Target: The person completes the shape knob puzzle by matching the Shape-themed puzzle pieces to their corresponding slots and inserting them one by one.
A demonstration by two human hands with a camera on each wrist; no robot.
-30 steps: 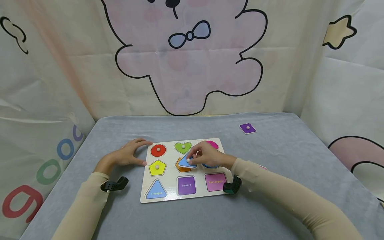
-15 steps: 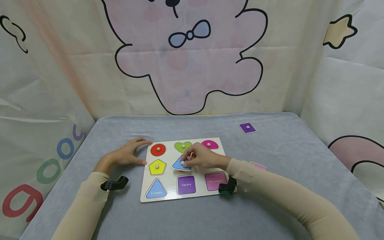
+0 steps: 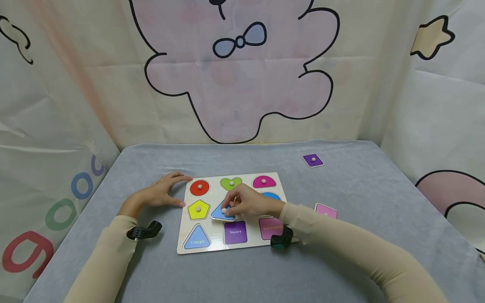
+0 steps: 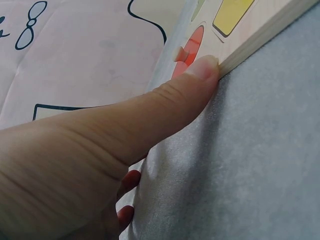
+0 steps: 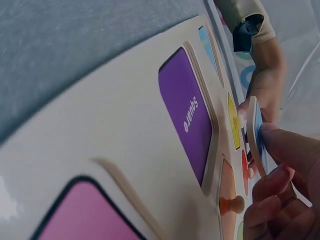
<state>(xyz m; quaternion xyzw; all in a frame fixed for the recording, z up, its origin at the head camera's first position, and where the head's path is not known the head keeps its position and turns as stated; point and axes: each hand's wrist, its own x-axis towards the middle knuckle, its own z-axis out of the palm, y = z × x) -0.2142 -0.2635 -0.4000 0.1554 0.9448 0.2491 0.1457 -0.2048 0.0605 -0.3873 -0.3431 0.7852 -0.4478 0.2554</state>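
Note:
Between thumb and fingers, my right hand [image 3: 250,202] pinches the wooden knob of a blue triangle puzzle piece [image 3: 217,214]. The piece is held above the wooden shape puzzle board [image 3: 217,243], tilted in the right wrist view. Toward the near left corner lies the board's blue recess marked Triangle [image 3: 197,238]. My left hand [image 3: 159,192] is at the board's left side, its thumb [image 4: 202,70] touching the edge and its fingers stretched toward the far left corner. An orange piece [image 5: 227,185] with a knob sits in the board, hidden by my right hand in the head view.
Beside the Triangle recess are a purple recess marked Square [image 3: 235,232] and a pink rectangular recess [image 3: 267,227]. Several knobbed pieces fill other slots, including a red circle [image 3: 197,190]. Right of the board lie a purple piece [image 3: 308,159] and a pink piece [image 3: 325,210].
My right hand has carried the blue triangle piece left and slightly nearer across the board, from over the orange piece toward the Triangle recess. The left hand has stayed at the board's edge.

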